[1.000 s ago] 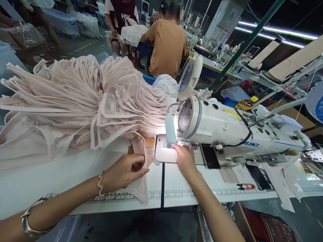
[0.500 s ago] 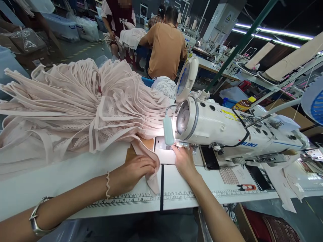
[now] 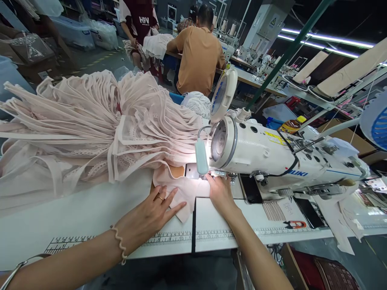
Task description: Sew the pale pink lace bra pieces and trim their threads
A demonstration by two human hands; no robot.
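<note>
A pale pink fabric piece [image 3: 181,191] lies partly flat on the white table, its right side reaching the lit needle area of the sewing machine [image 3: 250,147]. My left hand [image 3: 157,209], palm down with fingers spread, rests at the fabric's left and lower edge. Close under the machine head is my right hand [image 3: 220,191], its fingertips at the presser foot; what they touch is partly hidden. A large heap of pale pink lace-trimmed garments [image 3: 121,125] fills the table's left and back, joined visually to the fabric piece.
Right of the machine's needle lies a dark phone [image 3: 250,189]. Red-handled thread snips [image 3: 295,224] sit near the front edge, beside a second dark object [image 3: 310,212]. A ruler strip [image 3: 169,238] runs along the front. Two people are beyond the machine, one seated in brown [image 3: 199,60].
My left hand has let go of the folded fabric edge, opened and moved slightly left. The fabric piece now lies flatter and wider. My right hand has barely moved.
</note>
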